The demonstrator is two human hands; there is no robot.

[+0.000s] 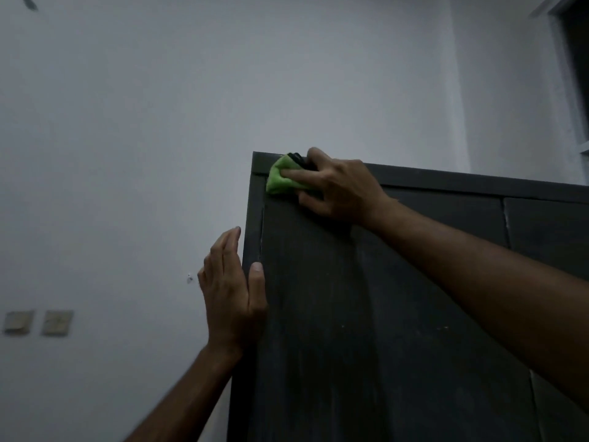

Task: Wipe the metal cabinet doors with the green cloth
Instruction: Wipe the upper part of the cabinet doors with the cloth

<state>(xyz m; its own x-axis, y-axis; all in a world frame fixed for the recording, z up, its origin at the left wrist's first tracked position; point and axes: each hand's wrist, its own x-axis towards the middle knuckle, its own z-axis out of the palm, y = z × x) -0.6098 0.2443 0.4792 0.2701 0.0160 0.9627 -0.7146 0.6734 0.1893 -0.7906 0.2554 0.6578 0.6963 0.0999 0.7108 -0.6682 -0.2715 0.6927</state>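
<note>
Dim room. The right hand (334,189) clamps its grip on a bunched green cloth (282,179) at the dark cabinet door (334,314)'s top left corner. The left hand (232,295), fingers straight, rests on the door's left edge; the cabinet's lower part is cut off.

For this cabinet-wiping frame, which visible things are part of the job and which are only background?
Part of the job:
green cloth, gripped by the right hand
cabinet door
left hand, flat on the cabinet's left edge

Background:
two wall switches
white wall
window frame
</note>
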